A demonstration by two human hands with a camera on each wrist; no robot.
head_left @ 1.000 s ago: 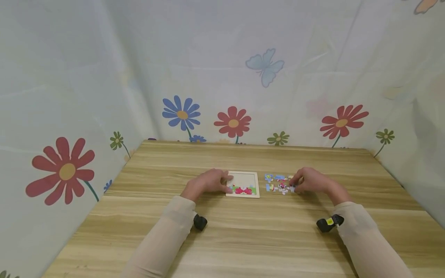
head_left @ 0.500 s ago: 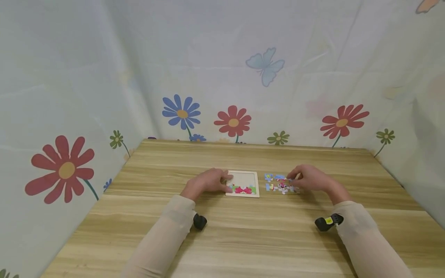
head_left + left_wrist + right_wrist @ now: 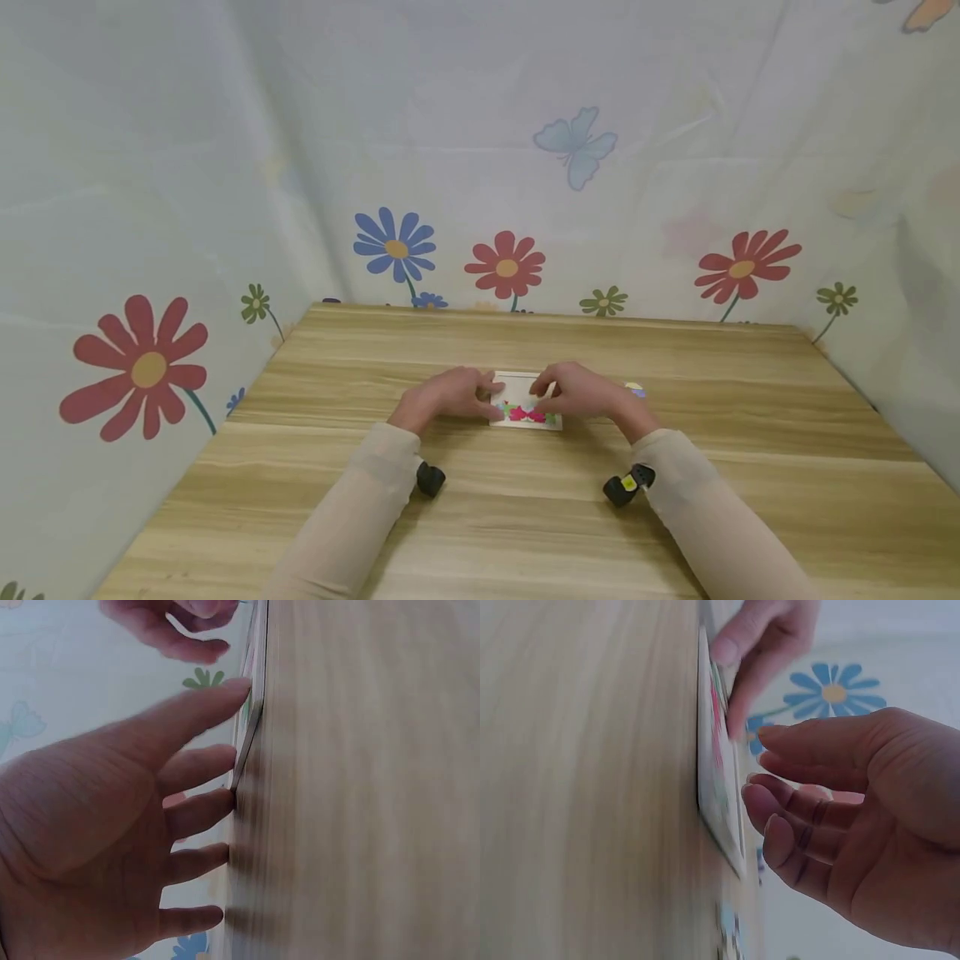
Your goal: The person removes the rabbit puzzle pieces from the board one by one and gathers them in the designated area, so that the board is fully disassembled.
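In the head view, my left hand [image 3: 450, 393] lies at the left side of the tray [image 3: 516, 386], thumb at its near left corner and fingers farther up the same side, the fingers loosely extended and not curled around anything; the tray sits on the table [image 3: 480, 533] between my hands, flat and face up, looking nearly square, so I can tell no long axis; its near rim runs left to right, dipping slightly to the right, with red pieces [image 3: 517, 414] along that near side and the bare board towards the far rim; my right hand [image 3: 583, 392] hangs over the tray's right side, thumb and forefinger turned left and facing each other, but whether they pinch a piece I cannot tell; beyond my right wrist a bit of the loose pieces [image 3: 635, 389] shows on the table, yellow and blue; in the left wrist view, the tray is edge-on, its rim running up and down; my left thumb tip meets the rim, my other fingers reach out straight and spread, the lower ones with their tips at the table, and my right fingers hang near the tray at the top; in the right wrist view, the tray again stretches top to bottom, foreshortened; my right fingers are bent towards it, thumb and forefinger tips close together; the loose pieces lie below the tray there, blurred.
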